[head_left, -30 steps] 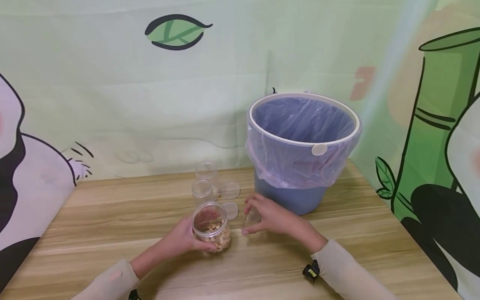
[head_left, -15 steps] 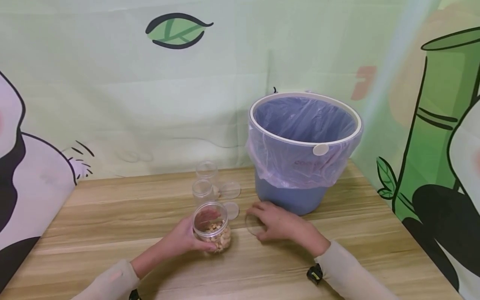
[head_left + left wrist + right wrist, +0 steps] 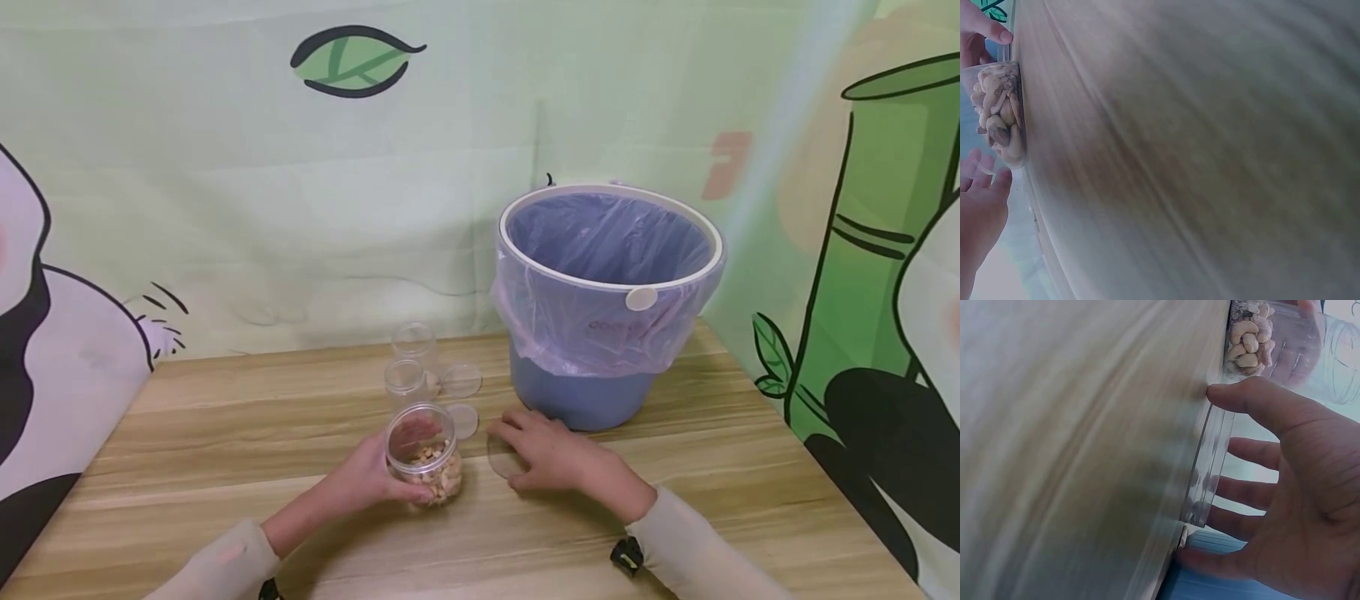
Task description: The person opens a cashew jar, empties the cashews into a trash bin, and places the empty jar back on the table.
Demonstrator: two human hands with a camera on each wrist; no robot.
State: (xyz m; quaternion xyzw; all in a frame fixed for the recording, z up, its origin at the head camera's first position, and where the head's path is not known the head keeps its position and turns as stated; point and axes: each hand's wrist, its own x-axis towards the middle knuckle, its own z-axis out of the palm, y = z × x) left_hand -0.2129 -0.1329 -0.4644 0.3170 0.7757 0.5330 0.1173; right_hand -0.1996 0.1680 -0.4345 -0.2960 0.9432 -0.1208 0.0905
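Observation:
My left hand [image 3: 382, 471] grips a clear round jar [image 3: 442, 479], its thumb along the near side and its fingers behind. Cashews [image 3: 1247, 347] fill the lower part of this jar, which stands without a lid on the wooden table. My right hand [image 3: 558, 454] rests over a clear round lid [image 3: 501, 460] lying flat to the right of the jar. In the right wrist view its fingers [image 3: 1244, 487] reach across the lid's far side, while the thumb is spread to the table by the lid's end, near the jar.
Behind the held jar stand two more clear jars, a smaller one [image 3: 405, 387] and another [image 3: 414, 342] near the wall. Two clear lids [image 3: 461, 380] lie beside them. A blue bin [image 3: 585, 396] lined with a plastic bag stands right behind my right hand.
My right hand has lowered the tilted lid flat onto the table and then slid slightly left with it. The left hand and the jar of cashews have stayed in place.

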